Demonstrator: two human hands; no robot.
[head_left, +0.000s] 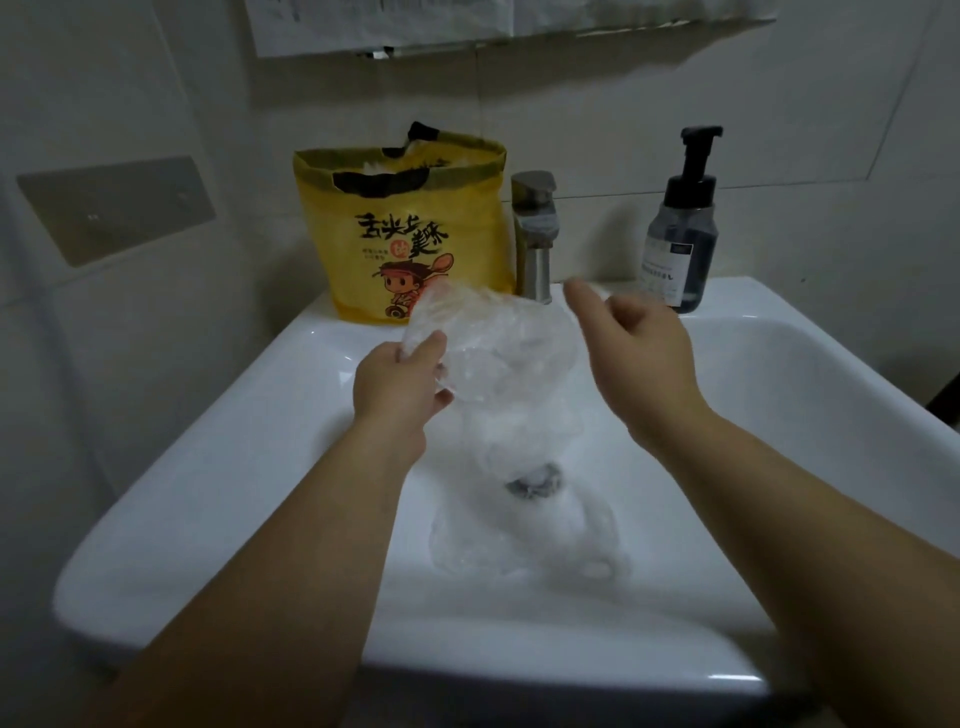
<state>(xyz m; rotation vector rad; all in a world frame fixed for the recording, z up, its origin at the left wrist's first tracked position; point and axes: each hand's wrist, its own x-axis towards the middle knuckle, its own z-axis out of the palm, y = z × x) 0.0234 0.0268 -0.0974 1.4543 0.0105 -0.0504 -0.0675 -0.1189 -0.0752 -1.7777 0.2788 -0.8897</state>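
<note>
**Clear plastic held up over the basin**

Head view: the left hand (397, 382) pinched the crumpled clear plastic (498, 348) by its near edge, holding it above the sink (779, 395), just in front of the faucet (535, 234). The right hand (639, 353) hung loose and empty beside it — probably about to take the far edge, to open or rinse it. The basin's right side lay open; the yellow bag (410, 234) and soap bottle (680, 244) crowded the back ledge.

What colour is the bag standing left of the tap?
The bag is yellow with black lettering and a cartoon figure; head view.
</note>
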